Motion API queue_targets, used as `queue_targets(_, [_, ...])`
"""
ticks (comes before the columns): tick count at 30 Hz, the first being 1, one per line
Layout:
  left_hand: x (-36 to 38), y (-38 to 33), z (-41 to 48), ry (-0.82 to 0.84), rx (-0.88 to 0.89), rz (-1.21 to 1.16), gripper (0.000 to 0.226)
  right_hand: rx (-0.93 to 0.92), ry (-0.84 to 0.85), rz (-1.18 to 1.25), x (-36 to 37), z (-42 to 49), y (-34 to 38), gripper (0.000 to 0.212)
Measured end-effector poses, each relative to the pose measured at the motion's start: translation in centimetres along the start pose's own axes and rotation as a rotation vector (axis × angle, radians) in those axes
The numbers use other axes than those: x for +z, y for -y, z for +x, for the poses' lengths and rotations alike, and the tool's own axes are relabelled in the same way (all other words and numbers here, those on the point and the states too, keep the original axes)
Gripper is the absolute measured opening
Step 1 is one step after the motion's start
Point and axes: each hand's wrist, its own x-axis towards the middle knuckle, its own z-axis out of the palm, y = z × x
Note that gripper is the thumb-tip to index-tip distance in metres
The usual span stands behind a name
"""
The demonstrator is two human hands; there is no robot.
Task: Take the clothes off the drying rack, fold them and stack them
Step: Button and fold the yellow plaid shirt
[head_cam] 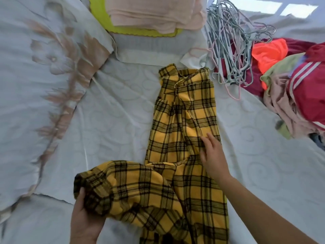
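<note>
A yellow and black plaid garment (pixel 184 111) lies lengthwise on the white bed sheet (pixel 114 111) in the middle of the view. Its near part is doubled back toward the left. My left hand (pixel 84 215) grips that folded-over end at the lower left, thumb on top of the cloth. My right hand (pixel 211 154) rests with straight fingers on the garment's right edge. A stack of folded clothes (pixel 154 13), pale pink on top of bright yellow-green, sits at the far edge of the bed.
A tangle of grey and pink wire hangers (pixel 233 46) lies at the upper right. Beside it is a heap of unfolded clothes (pixel 299 85) in red, orange, green and beige. A pale blue floral quilt (pixel 40 76) covers the left side.
</note>
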Motion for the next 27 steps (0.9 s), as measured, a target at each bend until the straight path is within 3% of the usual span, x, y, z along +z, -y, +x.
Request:
queue_targets(2, [2.6, 0.3, 0.5, 0.079, 0.101, 0.032, 0.063, -0.097, -0.034, 0.0, 1.1, -3.7, -0.4, 0.044])
queue_targets(4, [3.0, -0.1, 0.1, -0.1, 0.037, 0.044, 0.063, -0.142, 0.037, 0.005, 2.3, -7.6, -0.2, 0.046])
queue_targets(6, [5.2, 0.2, -0.6, -0.433, 0.089, 0.168, 0.053, -0.091, 0.247, 0.069, 3.1, -11.1, 0.9, 0.041])
queue_targets(7, [5.8, 0.5, -0.6, -0.421, 0.018, 0.031, 0.044, -0.061, 0.372, 0.121, 3.6, -12.5, 1.3, 0.038])
queue_targets(8, [6.5, 0.3, -0.9, -0.402, 0.065, 0.022, 0.037, -0.03, 0.488, 0.151, 3.9, -13.5, 1.8, 0.042])
queue_targets(10, [7.5, 0.6, -1.4, -0.398, 0.124, 0.146, 0.05, 0.006, 0.623, 0.189, 4.6, -14.6, 2.8, 0.046])
queue_targets(12, [8.4, 0.7, -1.9, -0.39, 0.129, 0.187, 0.057, 0.019, 0.567, 0.225, 4.3, -15.1, 4.3, 0.043])
queue_targets(15, [9.8, 1.5, -2.7, -0.4, 0.14, 0.172, 0.027, -0.093, 0.315, 0.294, 2.9, -15.6, 7.8, 0.047])
queue_targets(16, [10.4, 1.9, -3.0, -0.391, 0.15, 0.158, 0.031, -0.14, 0.266, 0.366, 2.1, -15.8, 9.8, 0.047])
queue_targets(19, [12.3, 3.4, -4.3, -0.337, 0.108, 0.19, 0.046, -0.13, 0.346, 0.528, 0.0, -16.1, 15.7, 0.051])
queue_targets(22, [13.3, 3.9, -5.9, -0.333, 0.111, 0.276, 0.045, -0.144, 0.277, 0.429, -1.8, -16.4, 19.2, 0.028])
queue_targets(24, [13.7, 3.4, -6.9, -0.381, 0.152, 0.435, 0.036, -0.235, 0.19, 0.322, -2.7, -17.5, 20.2, 0.017])
queue_targets(27, [13.7, 1.9, -8.6, -0.549, 0.301, 0.951, 0.027, -0.329, 0.149, 0.355, -3.4, -20.0, 22.0, 0.022])
